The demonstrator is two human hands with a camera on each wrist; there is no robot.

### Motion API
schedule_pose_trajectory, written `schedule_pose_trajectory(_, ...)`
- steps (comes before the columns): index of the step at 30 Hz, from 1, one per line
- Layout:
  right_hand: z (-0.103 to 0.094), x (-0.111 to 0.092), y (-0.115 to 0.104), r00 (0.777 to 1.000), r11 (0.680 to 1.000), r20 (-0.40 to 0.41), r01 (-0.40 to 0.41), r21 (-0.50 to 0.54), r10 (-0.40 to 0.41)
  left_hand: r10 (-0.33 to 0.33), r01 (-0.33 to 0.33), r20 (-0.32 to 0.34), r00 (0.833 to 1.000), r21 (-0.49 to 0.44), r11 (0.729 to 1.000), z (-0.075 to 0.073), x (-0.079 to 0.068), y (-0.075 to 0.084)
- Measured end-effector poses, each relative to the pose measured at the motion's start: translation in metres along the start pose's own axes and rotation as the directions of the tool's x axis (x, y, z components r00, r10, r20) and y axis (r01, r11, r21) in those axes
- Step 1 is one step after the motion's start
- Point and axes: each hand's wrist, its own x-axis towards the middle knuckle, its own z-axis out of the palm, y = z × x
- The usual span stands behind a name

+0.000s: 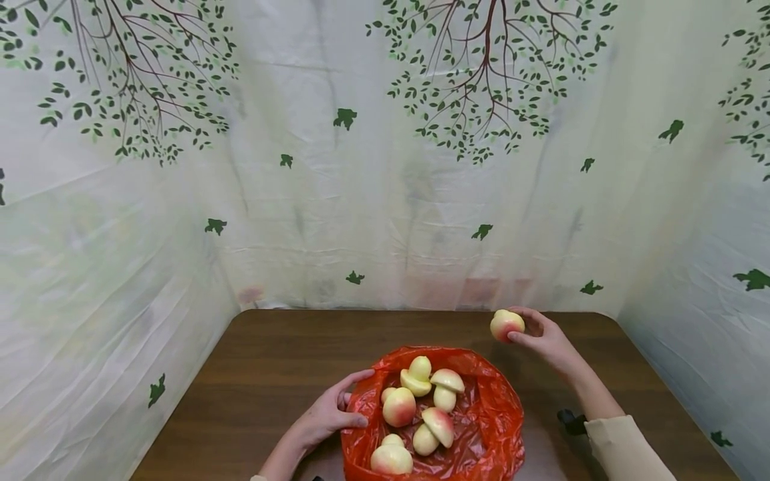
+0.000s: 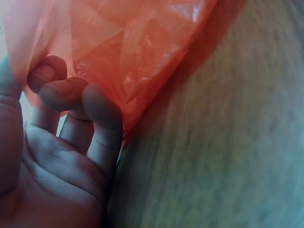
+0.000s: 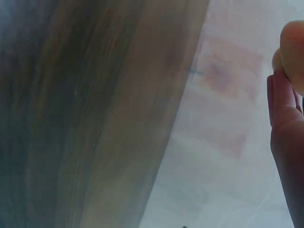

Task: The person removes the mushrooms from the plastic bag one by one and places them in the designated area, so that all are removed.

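A dark wooden table (image 1: 265,374) carries an open red plastic bag (image 1: 493,427) holding peaches (image 1: 400,407).

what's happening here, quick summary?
A person sits at a brown wooden table with an open red plastic bag on it. The left hand grips the bag's left rim, fingers curled into the plastic. The right hand holds one peach above the table, behind and to the right of the bag. Several more peaches, some whole and some halved, lie inside the bag. A leaf-printed sheet hangs around the table.
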Motion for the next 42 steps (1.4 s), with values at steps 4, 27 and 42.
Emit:
schedule_pose_trajectory(4,-0.003,0.009,0.008,0.999,0.999,-0.013,-0.041,-0.029,0.041,0.011,-0.011,0.01,1.0,-0.002,1.0,0.0,0.001,0.0)
schedule_pose_trajectory(27,-0.014,0.026,0.037,0.981,0.975,0.02,-0.187,-0.12,0.191,0.006,-0.006,0.004,1.0,0.006,1.0,0.0,0.001,0.0)
schedule_pose_trajectory(42,-0.015,0.026,0.055,0.971,0.969,0.07,-0.219,-0.113,0.228,-0.002,0.002,-0.008,1.0,-0.002,1.0,0.0,0.0,-0.001)
